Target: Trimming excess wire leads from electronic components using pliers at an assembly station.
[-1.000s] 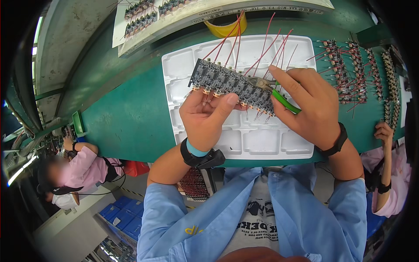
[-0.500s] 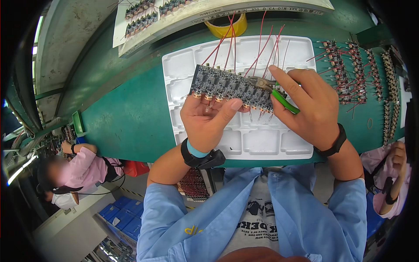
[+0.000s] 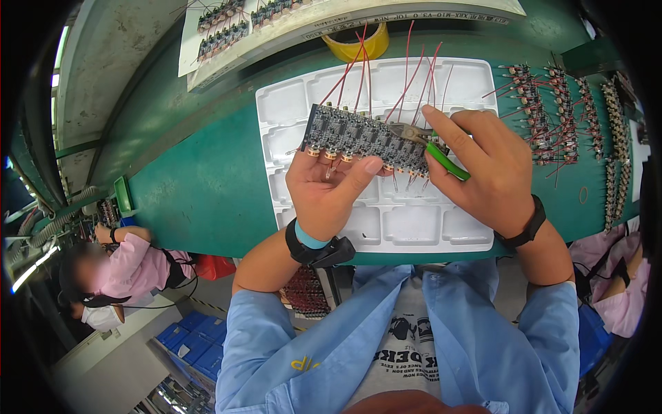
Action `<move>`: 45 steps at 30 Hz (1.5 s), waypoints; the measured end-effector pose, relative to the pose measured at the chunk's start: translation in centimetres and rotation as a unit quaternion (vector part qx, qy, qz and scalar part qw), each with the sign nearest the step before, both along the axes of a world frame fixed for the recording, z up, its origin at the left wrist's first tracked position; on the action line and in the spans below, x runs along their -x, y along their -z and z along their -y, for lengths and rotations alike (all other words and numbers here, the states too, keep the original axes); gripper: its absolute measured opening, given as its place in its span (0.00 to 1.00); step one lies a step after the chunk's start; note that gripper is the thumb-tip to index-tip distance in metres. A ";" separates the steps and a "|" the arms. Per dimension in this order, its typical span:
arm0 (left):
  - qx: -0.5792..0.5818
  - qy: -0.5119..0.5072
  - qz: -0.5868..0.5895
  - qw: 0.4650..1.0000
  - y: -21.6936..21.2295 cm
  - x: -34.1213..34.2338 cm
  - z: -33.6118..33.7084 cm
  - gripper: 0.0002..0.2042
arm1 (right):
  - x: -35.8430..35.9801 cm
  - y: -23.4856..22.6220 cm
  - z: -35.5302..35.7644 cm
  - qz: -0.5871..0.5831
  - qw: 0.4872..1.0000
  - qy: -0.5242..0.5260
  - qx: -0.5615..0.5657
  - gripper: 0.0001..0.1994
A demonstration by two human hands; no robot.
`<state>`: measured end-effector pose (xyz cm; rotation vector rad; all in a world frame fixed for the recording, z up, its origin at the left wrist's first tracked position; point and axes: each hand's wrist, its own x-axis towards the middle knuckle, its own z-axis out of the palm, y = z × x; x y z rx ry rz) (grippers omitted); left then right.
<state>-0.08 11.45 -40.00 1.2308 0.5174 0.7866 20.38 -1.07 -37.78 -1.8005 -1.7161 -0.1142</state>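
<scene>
A strip of joined circuit boards (image 3: 355,138), dark and packed with small parts, is tilted above a white compartment tray (image 3: 414,224). My left hand (image 3: 327,190) grips its lower edge, thumb in front and fingers behind. Thin red wires (image 3: 407,83) rise from the strip's upper edge; small clear-tipped parts stick out below. My right hand (image 3: 486,162) is closed on green-handled cutting pliers (image 3: 447,162), index finger stretched out. The metal jaws lie over the strip's face, right of its middle; whether they touch it I cannot tell.
More wired board strips (image 3: 534,114) lie on the green table (image 3: 193,186) at the right. A roll of yellow tape (image 3: 358,45) sits behind the tray, beneath a pale shelf edge (image 3: 414,19). People in pink work at left (image 3: 131,269) and right (image 3: 620,290).
My right hand and the pliers have shifted slightly left. The board strip and my left hand stay almost where they were. At the right, the other person's arm has lowered.
</scene>
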 end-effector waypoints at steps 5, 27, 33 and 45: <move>-0.013 -0.004 -0.010 1.000 0.2 0.1 0.0 0.21 | 0.0 0.0 0.0 -0.001 1.000 -0.001 0.006 0.28; 0.035 -0.034 -0.062 0.997 0.3 0.3 -0.5 0.25 | -0.8 -0.1 0.1 -0.010 1.000 -0.004 0.018 0.28; 0.019 -0.017 -0.039 0.999 0.7 0.2 -0.5 0.24 | -0.7 0.0 0.0 0.001 1.000 0.000 0.016 0.27; 0.041 -0.039 -0.003 0.998 1.0 -0.1 -1.1 0.22 | -1.1 0.1 -0.1 -0.014 1.000 0.008 -0.011 0.26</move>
